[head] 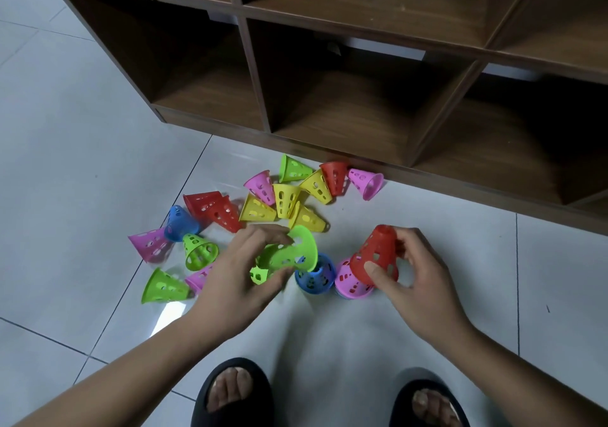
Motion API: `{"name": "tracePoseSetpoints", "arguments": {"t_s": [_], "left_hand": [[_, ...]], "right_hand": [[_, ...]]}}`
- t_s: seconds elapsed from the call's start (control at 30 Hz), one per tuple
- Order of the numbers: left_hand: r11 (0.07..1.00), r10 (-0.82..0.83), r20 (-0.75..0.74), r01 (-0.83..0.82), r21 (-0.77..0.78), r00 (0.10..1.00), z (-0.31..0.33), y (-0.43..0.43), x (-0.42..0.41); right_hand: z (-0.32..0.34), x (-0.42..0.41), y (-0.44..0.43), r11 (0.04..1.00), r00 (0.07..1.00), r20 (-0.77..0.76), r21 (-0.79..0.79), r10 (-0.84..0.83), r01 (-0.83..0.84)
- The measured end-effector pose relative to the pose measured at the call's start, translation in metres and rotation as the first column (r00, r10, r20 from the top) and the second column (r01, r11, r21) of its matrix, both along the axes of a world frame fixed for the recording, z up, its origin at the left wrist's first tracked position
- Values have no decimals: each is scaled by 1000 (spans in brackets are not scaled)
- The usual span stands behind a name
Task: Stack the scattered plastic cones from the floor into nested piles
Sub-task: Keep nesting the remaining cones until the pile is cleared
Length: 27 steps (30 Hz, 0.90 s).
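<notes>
Open tiles (pixel 65 130), green cone (pixel 301 249), red cone (pixel 376 250) gripped (shelf edge (pixel 296 146) beyond)

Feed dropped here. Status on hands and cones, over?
Left hand grips green cone. Right hand holds red cone. Blue cone, pink cone upright between hands. Loose cones scattered behind.

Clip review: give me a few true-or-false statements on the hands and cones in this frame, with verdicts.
1. The right hand holds a red cone. True.
2. The left hand is empty. False: it grips a green cone.
3. A blue cone sits on the floor between the hands. True.
4. Several cones are stored in the wooden shelf. False: those in view lie on the floor or are held.
</notes>
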State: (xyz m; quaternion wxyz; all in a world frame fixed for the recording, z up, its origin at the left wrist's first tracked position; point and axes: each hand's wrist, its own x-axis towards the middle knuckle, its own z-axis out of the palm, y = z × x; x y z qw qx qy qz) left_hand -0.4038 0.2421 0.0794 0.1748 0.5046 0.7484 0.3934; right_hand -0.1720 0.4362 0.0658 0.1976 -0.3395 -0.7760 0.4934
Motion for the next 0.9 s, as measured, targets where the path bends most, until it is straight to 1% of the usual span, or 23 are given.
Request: {"name": "tracePoseSetpoints", "arguments": {"t_s": [0.07,0.17,0.33,0.47,0.57,0.7,0.77,0.83,0.9], "left_hand": [[999,-36,-1,36,-14,999,-2,1,3],[994,-70,6,70,-83,998,-12,3,9],[979,-160,-58,151,-137,985,-27,14,15],[961,-223,-127,197,-192,966,-42,22,15],[950,-245,-120,214,-226,962,-54,24,14],[946,-270,-108,242,-216,957,-54,28,10],[951,-244,-28,234,-201,969,-49,30,6],[966,-174,50,180,-186,983,-43,36,-2],[978,-118,43,124,-166,992,-40,47,-12]], "right_hand": [[-1,5,-10,997,999,12,66,44,-44],[-11,8,-16,990,995,52,111,83,-88],[-23,10,-15,976,973,146,99,179,-194],[-31,8,-10,966,959,189,110,210,-233],[-33,8,-6,959,950,208,118,231,-259],[-28,6,4,946,935,208,90,287,-310],[-25,3,16,944,944,172,127,282,-305],[-26,-5,33,951,957,157,153,245,-268],[-34,-17,54,959,965,188,182,185,-219]]}}
